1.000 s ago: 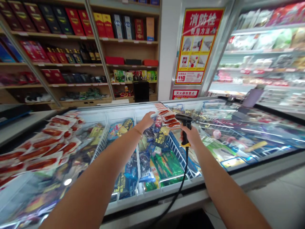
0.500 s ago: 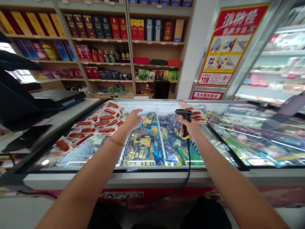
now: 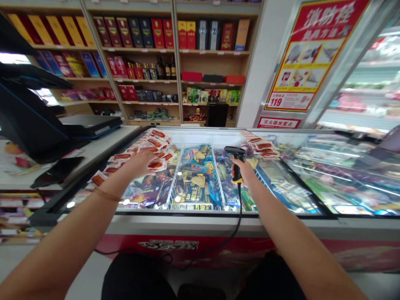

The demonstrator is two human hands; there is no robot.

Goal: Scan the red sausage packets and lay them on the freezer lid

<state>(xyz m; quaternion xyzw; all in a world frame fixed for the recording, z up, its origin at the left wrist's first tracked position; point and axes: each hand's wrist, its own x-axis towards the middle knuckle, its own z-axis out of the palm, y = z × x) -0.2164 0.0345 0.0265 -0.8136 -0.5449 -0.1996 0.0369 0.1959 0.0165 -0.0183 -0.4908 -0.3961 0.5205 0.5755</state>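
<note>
One scanner [image 3: 236, 154] and many sausage packs [image 3: 157, 143]

The left grip [image 3: 140, 163] is sitting at the sausage packs, left in the freezer [image 3: 187, 222]; whether it is holding one, I cannot tell. The closest pack [image 3: 157, 165] is lying just right of its fingers, long axis running roughly left to right. The right grip [image 3: 245, 170], well apart to the right, is holding the scanner upright. Far right, a red poster [image 3: 312, 62] is reading "消防栓 使用方法" and "119"; below, a sign [image 3: 278, 123] is showing "灭火器放置点".
</note>
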